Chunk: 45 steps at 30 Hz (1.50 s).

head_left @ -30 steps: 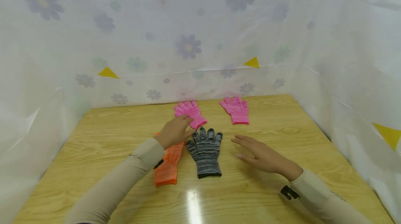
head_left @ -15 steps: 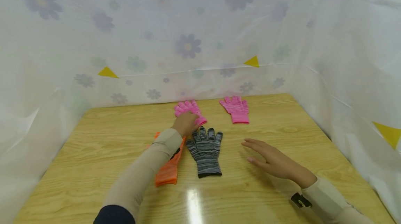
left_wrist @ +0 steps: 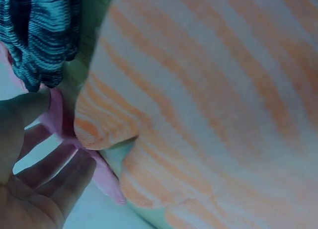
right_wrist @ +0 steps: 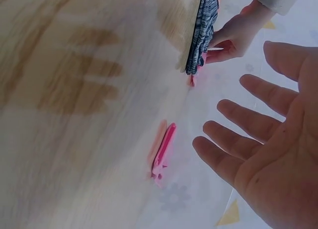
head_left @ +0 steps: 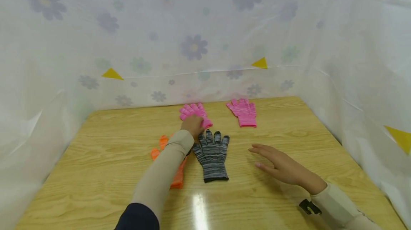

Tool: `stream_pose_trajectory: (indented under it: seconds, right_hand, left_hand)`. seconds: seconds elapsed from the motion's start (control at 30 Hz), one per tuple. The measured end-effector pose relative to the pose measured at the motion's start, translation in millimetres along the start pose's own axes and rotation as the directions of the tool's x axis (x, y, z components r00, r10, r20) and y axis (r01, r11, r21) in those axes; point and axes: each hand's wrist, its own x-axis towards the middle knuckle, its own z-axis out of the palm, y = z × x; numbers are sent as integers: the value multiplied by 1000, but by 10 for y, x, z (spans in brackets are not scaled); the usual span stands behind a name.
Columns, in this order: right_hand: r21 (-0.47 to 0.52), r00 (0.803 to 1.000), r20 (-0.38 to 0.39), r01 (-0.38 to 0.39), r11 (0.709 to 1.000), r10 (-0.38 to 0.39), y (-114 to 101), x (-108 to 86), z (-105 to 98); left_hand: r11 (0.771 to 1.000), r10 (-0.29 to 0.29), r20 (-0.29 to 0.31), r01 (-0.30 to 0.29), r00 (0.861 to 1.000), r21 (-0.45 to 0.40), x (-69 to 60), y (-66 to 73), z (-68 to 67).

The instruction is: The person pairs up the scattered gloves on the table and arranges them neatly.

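Observation:
My left hand (head_left: 192,124) is over the cuff end of the left pink glove (head_left: 192,109). In the left wrist view its thumb and curled fingers pinch the pink knit (left_wrist: 55,112). The forearm hides much of an orange glove (head_left: 178,177) lying below it. Just right of that sits a black-and-grey striped glove (head_left: 214,160), palm flat, fingers pointing away. My right hand (head_left: 280,165) hovers over the table to the right of the striped glove, fingers stretched and holding nothing. A second pink glove (head_left: 243,113) lies at the back right.
All the gloves lie on a wooden table (head_left: 289,126). White flowered sheeting (head_left: 205,26) encloses the back and both sides, with yellow triangles (head_left: 112,74) on it.
My left hand has moved forward and right, from above the orange glove to the left pink glove's cuff, its fingers closing there. My right hand has drawn slightly back to the right.

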Motion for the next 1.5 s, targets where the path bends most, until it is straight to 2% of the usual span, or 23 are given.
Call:
stream_pose_trajectory:
  seconds: [0.27,0.5,0.63,0.97,1.1,1.23,1.33,1.4,1.5]
  right_hand:
    - [3,1000,8,15,1000,-15,7,14,23]
    - [-8,999,-1,37,999,-37,10,22,42]
    - [-16,999,-14,41,999,-42,-1,28,48]
    - [2,1000,-11,16,1000,-16,-22,31,45]
    - [1,1000,-11,12,1000,-12,-20,31,43]
    - [-6,1000,-18,11,1000,-11,-6,28,38]
    - [-2,1000,-15,10,1000,-10,2,28,38]
    - [-2,1000,-12,9,1000,-9,4,28,36]
    - [0,1000,-18,8,1000,-8,8,26,29]
  left_hand:
    - [998,-44,-58,41,997,-39,-11,-24,14]
    - [999,-33,-125,30,992,-26,-78,-25,-8]
    - [998,-42,-127,36,991,-47,-98,-18,-41]
    - [986,-134,-146,117,980,-120,-51,-22,-103]
    - [979,-148,-208,113,967,-171,-48,-29,-159]
    - [978,-128,-339,61,932,-201,-30,-49,-202]
    - [972,-125,-394,34,911,-232,-17,-45,-260]
    - [965,-127,-403,20,906,-260,-12,-29,-311]
    - [951,-139,-382,15,914,-310,1,8,-394]
